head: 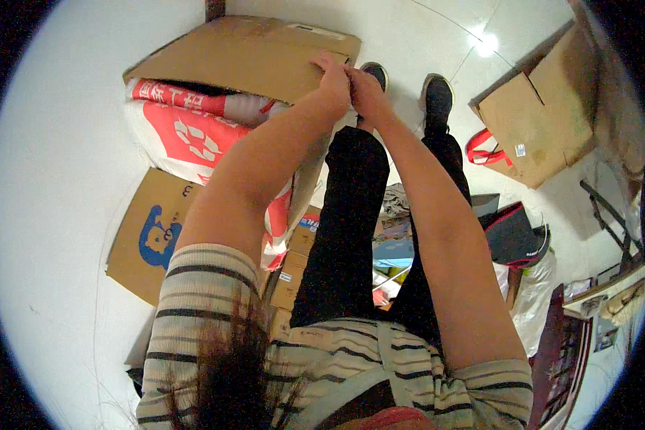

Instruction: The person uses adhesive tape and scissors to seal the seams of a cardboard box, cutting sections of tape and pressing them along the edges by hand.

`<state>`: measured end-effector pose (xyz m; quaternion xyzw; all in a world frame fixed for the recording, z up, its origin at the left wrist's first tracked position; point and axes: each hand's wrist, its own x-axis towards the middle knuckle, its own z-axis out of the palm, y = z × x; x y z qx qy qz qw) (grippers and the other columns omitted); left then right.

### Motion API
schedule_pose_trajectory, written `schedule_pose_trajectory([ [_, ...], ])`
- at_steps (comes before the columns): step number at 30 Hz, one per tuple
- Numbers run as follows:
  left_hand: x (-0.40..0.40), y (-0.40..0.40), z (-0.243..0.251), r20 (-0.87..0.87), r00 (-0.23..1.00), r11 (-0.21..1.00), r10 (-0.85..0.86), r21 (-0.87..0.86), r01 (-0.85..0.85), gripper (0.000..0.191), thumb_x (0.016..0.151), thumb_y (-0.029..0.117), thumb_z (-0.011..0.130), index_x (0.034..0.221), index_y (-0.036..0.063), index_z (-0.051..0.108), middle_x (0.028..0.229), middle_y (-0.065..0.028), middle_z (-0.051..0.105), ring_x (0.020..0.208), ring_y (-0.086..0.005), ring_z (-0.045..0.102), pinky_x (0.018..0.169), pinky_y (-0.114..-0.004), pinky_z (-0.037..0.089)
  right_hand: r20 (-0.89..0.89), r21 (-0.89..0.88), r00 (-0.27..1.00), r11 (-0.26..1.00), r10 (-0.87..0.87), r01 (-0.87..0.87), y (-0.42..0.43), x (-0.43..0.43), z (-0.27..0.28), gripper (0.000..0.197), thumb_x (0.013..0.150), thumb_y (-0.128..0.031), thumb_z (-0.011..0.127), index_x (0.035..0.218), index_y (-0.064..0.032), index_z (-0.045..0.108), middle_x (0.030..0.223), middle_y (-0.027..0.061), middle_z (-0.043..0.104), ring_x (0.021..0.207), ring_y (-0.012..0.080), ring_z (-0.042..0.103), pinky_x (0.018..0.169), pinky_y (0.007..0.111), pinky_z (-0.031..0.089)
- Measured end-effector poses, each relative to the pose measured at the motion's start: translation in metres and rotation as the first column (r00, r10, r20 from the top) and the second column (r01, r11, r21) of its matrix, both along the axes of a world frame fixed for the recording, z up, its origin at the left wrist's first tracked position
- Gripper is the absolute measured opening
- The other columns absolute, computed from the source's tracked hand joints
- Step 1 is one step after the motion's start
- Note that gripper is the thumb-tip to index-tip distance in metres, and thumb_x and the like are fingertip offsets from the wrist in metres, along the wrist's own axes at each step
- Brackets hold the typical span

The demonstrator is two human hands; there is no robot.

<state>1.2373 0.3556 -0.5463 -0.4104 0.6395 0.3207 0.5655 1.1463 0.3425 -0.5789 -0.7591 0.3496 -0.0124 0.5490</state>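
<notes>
My left hand (333, 79) rests on the right end of a brown cardboard piece (236, 56), with some fingers spread over its surface. Right beside it, my right hand (367, 90) is at the cardboard's edge, its fingertips hidden, so I cannot tell whether it grips anything. The cardboard lies tilted on top of a red and white woven sack (193, 137) that bears writing and a recycling mark. A white label (317, 31) is stuck along the cardboard's far edge. My left forearm covers part of the sack.
Another cardboard box (153, 236) with a blue bear print leans at the wall (43, 188). Flattened cardboard (537, 113) and a red strap (484, 148) are on the right. Nearer are a dark fabric bin (513, 236), a plastic bag (535, 301) and a black metal frame (607, 209).
</notes>
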Motion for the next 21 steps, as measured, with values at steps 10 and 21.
schedule_pose_trajectory([
  [10,0.003,-0.007,0.039,-0.040,0.999,0.999,0.037,0.018,-0.036,0.038,0.081,0.032,0.054,0.113,0.0110,0.059,0.112,-0.0119,0.057,0.105,-0.0375,0.049,0.077,-0.066,0.037,-0.292,0.113,0.887,0.934,0.358,-0.340,0.002,0.008,-0.002,0.027,0.084,-0.013,0.049,0.111,-0.0132,0.053,0.102,0.0135,0.061,0.097,0.0325,0.058,0.082,0.046,0.046],
  [21,-0.031,-0.015,0.067,-0.125,0.947,0.888,0.296,-0.329,-0.321,0.036,0.080,0.026,0.052,0.110,0.0086,0.061,0.113,-0.0116,0.058,0.109,-0.0358,0.048,0.089,-0.062,0.032,-0.124,0.224,0.979,0.966,0.161,-0.131,-0.003,-0.045,-0.075,0.036,0.073,-0.018,0.062,0.105,-0.0031,0.056,0.094,0.0169,0.061,0.089,0.0327,0.057,0.080,0.038,0.046],
])
